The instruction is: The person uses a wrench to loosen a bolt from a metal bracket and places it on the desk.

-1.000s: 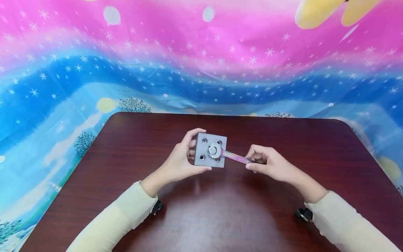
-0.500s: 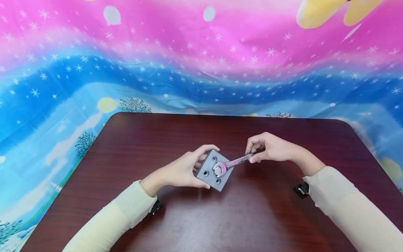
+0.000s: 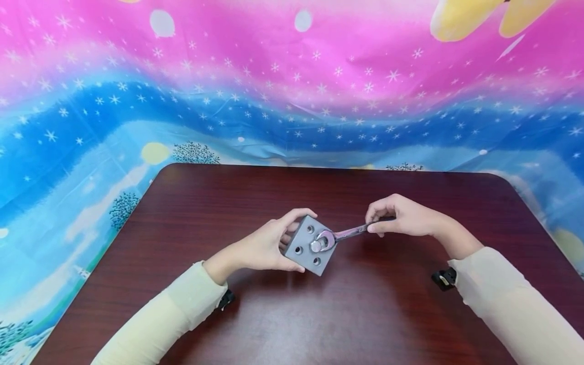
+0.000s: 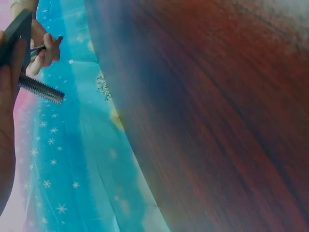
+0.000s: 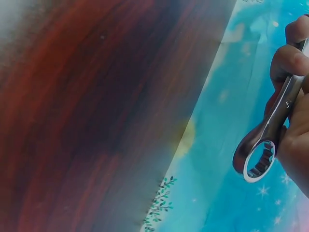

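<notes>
My left hand (image 3: 262, 248) grips a square grey metal block (image 3: 305, 263) by its edges, tilted above the table, with several round holes in its face. A bolt (image 3: 316, 247) sits in the middle of that face, and its threaded shank sticks out behind the block in the left wrist view. My right hand (image 3: 406, 215) pinches the handle of a combination wrench (image 3: 350, 233) between thumb and fingers. The wrench's open end lies at the upper right of the bolt head, overlapping it. In the right wrist view, the wrench's ring end extends past the fingers.
Beneath both hands spreads a dark red-brown wooden table (image 3: 292, 324). Its far edge meets a pink and blue patterned cloth (image 3: 274, 101) hanging behind. A small black device (image 3: 444, 279) is strapped at the right wrist, below the sleeve.
The block has tilted and moved lower over the past second. The wrench has swung so its handle points up to the right, then drawn slightly back from the bolt head with my right hand.
</notes>
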### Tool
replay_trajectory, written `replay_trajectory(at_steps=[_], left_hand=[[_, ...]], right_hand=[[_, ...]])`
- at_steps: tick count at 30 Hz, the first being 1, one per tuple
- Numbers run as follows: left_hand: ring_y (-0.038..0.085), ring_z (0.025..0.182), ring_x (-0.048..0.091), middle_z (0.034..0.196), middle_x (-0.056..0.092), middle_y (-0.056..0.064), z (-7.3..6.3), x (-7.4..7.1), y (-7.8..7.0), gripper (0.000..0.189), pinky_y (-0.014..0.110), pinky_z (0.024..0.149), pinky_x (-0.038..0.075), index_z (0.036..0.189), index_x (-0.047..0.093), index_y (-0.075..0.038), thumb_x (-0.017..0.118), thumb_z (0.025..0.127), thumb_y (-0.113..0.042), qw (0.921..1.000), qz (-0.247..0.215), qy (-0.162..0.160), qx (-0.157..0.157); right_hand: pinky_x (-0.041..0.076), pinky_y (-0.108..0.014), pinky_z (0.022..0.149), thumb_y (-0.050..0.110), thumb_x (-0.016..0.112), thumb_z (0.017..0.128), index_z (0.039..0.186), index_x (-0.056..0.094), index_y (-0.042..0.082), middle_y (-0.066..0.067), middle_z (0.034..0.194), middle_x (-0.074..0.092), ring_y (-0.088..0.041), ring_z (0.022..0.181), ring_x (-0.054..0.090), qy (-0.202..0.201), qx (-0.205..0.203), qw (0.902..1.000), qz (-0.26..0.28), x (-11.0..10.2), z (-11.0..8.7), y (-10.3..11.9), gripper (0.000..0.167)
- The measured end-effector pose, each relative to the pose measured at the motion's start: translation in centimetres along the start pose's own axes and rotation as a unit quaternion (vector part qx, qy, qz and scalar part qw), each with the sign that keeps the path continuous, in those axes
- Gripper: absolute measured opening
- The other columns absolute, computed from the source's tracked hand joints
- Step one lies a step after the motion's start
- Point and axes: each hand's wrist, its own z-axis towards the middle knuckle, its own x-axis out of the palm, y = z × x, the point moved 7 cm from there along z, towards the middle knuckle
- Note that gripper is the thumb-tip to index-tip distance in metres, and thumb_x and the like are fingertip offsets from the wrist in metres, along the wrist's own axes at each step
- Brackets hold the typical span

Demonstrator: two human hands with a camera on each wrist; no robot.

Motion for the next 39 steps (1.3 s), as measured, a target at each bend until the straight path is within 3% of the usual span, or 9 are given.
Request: replay_trajectory(at_steps=[5,10,13,23,27,32,39], left_hand=[[0.012,0.082,0.071,0.113,0.071,0.007,-0.1,-0.9,0.3,0.096,0.029,0.072,0.06,0.146,0.03,-0.024,0.087,0.072,-0.005,0.9972,0.003,-0.075,0.0],[0.014,0.08,0.071,0.115,0.07,0.01,-0.1,-1.9,0.5,0.098,0.029,0.071,0.06,0.147,0.029,-0.022,0.088,0.071,-0.004,0.9868,0.018,-0.16,-0.009],[0.014,0.079,0.071,0.116,0.07,0.01,-0.1,-2.2,0.6,0.099,0.027,0.072,0.06,0.147,0.029,-0.023,0.088,0.07,-0.003,0.9807,0.027,-0.193,-0.01],[0.01,0.072,0.068,0.107,0.072,0.008,0.0,-2.5,0.4,0.098,0.026,0.065,0.058,0.146,0.03,-0.019,0.089,0.07,-0.005,0.9623,0.049,-0.267,0.009],[0.011,0.072,0.068,0.103,0.072,0.009,0.2,-2.6,0.3,0.097,0.026,0.065,0.058,0.146,0.03,-0.019,0.089,0.07,-0.004,0.9555,0.06,-0.289,0.011],[0.016,0.078,0.073,0.104,0.072,0.01,0.4,-2.6,0.2,0.095,0.025,0.068,0.059,0.145,0.029,-0.016,0.088,0.071,-0.004,0.9498,0.052,-0.308,0.019],[0.019,0.084,0.075,0.11,0.07,0.01,0.4,-2.7,0.5,0.095,0.026,0.071,0.06,0.146,0.028,-0.016,0.087,0.072,-0.003,0.9381,0.049,-0.342,0.017]], right_hand=[[0.041,-0.028,0.046,0.008,0.061,0.097,0.091,0.065,0.011,-0.01,0.065,0.06,-0.012,0.05,0.045,-0.062,0.015,0.998,0.005,0.0,-1.3,-0.4,0.008],[0.04,-0.033,0.044,0.009,0.061,0.098,0.093,0.064,0.008,-0.006,0.064,0.059,-0.02,0.048,0.045,-0.111,0.046,0.9921,0.035,1.3,-2.1,-0.6,0.006],[0.04,-0.036,0.043,0.009,0.06,0.098,0.094,0.063,0.005,-0.008,0.064,0.059,-0.025,0.048,0.045,-0.131,0.052,0.9879,0.065,2.3,-2.2,-0.5,0.007],[0.034,-0.038,0.041,0.011,0.057,0.1,0.098,0.058,-0.009,-0.004,0.064,0.058,-0.02,0.046,0.041,-0.18,0.059,0.9717,0.142,5.0,-2.0,-0.2,0.02],[0.034,-0.039,0.04,0.012,0.055,0.102,0.098,0.057,-0.01,-0.002,0.064,0.058,-0.025,0.045,0.04,-0.195,0.057,0.966,0.16,5.7,-1.7,-0.1,0.022],[0.039,-0.039,0.044,0.014,0.051,0.104,0.101,0.056,-0.01,-0.003,0.065,0.06,-0.036,0.048,0.041,-0.189,0.055,0.966,0.168,6.6,-1.3,0.1,0.025],[0.045,-0.033,0.048,0.015,0.048,0.105,0.104,0.052,-0.012,-0.005,0.067,0.063,-0.026,0.047,0.045,-0.162,0.046,0.9631,0.21,7.7,-0.6,0.5,0.027]])
